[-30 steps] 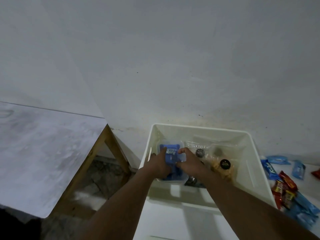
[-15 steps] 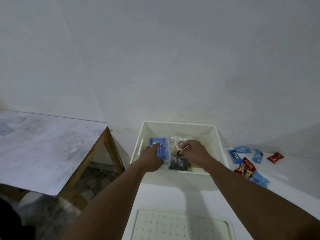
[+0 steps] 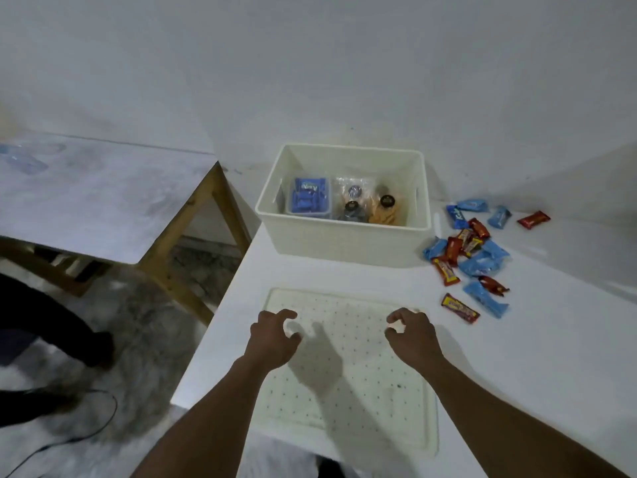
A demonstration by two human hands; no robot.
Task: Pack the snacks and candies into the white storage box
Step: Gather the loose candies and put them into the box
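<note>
Far left, a dark trouser leg (image 3: pixel 51 326) is cut off by the frame and blurred, with a thin cable (image 3: pixel 69 439) on the floor (image 3: pixel 144 339) below it. A side table (image 3: pixel 86 201) stands apart from our white table (image 3: pixel 551 357), a strip of floor between them.

Our left hand (image 3: pixel 274 336) hangs over the far-left part of the lid (image 3: pixel 348 384), fingers spread and loosely curled, holding nothing. Its shadow falls on the dotted lid beside it.

The box (image 3: pixel 344 243) stands open behind the lid, against the wall (image 3: pixel 344 63). It holds blue packs (image 3: pixel 308 200) at its left and clear bags (image 3: pixel 365 205) of biscuits at its right. Their labels are too small for us to read, and the near wall of the box hides part of them.

Our right hand (image 3: pixel 412 336), well apart from the left, curls empty over the lid's far-right corner. We cannot tell whether its fingertips touch it.

Loose candies (image 3: pixel 472 257) in blue and red wrappers lie scattered just right of the box. The table's left edge runs close by lid and box, and the white top stretches on to the right of the lid.
</note>
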